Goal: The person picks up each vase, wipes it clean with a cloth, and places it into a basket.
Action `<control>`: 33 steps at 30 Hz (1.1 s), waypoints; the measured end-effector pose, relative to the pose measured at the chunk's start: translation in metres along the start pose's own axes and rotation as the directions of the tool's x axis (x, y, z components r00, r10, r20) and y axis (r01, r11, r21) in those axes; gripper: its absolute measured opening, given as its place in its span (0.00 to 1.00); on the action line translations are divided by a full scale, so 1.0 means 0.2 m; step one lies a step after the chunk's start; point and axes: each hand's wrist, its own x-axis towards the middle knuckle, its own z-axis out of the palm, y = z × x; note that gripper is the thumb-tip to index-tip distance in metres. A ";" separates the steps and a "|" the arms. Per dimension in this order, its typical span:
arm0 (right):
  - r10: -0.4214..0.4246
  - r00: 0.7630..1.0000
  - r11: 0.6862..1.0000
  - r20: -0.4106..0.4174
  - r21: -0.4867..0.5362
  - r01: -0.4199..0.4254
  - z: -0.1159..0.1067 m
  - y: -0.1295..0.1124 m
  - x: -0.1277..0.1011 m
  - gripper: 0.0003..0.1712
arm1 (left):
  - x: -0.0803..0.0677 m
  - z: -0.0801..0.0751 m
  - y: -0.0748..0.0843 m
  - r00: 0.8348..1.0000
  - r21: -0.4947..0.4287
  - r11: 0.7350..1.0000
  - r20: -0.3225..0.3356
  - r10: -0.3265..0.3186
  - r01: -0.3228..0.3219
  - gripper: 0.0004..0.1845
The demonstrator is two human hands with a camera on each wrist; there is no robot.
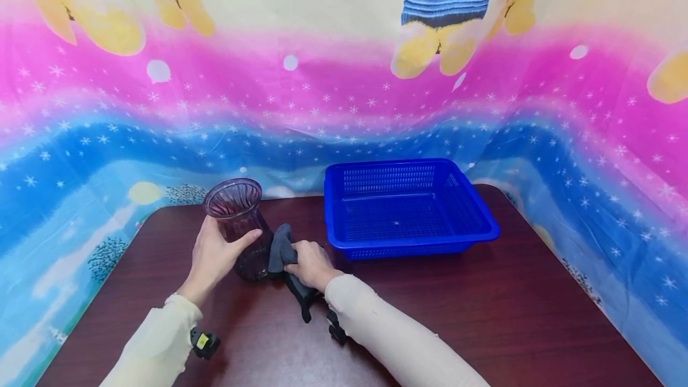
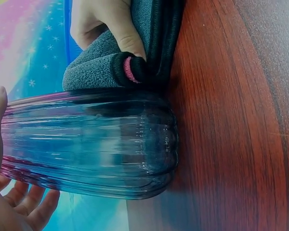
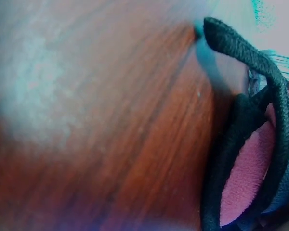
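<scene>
A ribbed purple glass vase (image 1: pixel 239 226) is seen upright on the dark wooden table (image 1: pixel 484 315), near its left rear part. It is gripped by the left hand (image 1: pixel 215 255), fingers and thumb curled round its body. A dark grey cloth (image 1: pixel 283 249) with black edging and a pink underside is pressed against the vase's right side, pinched in the right hand (image 1: pixel 312 264). A blue mesh basket (image 1: pixel 473 196) is set just to the right, before a brightly printed backdrop (image 1: pixel 344 76).
</scene>
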 end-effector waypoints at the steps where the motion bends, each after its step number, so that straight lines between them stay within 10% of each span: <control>1: -0.001 1.000 1.000 -0.001 -0.001 0.001 0.00 0.00 0.00 0.13 | 0.00 0.00 0.00 1.000 0.002 1.000 0.001 -0.001 0.001 0.46; 33: -0.006 1.000 1.000 -0.005 0.022 0.006 0.00 0.01 0.00 0.13 | 0.05 -0.11 -0.01 0.976 -0.054 0.997 0.209 0.056 -0.046 0.36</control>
